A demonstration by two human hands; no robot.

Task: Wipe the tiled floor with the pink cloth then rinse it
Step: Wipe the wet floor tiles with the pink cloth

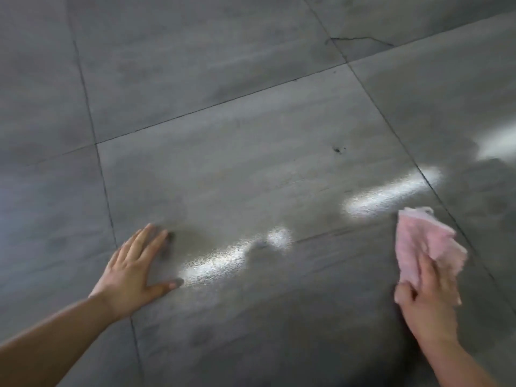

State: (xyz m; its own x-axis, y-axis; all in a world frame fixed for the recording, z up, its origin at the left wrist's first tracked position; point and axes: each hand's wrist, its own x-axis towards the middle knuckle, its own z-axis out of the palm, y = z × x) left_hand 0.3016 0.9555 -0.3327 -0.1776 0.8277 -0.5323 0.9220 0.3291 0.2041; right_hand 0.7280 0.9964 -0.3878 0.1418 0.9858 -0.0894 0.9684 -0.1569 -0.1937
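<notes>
The grey tiled floor (pixel 237 152) fills the view, with dark grout lines between large tiles. My right hand (pixel 427 300) presses the crumpled pink cloth (pixel 421 241) flat on the floor at the lower right, fingers lying over its near half. My left hand (pixel 134 272) rests palm down on the floor at the lower left, fingers spread, holding nothing. Wet, shiny streaks (pixel 391 194) catch the light between the two hands.
A crack (pixel 360 39) runs through a tile at the upper right. A small dark spot (pixel 337 150) marks the middle tile. A bright patch of light (pixel 497 143) lies at the right edge.
</notes>
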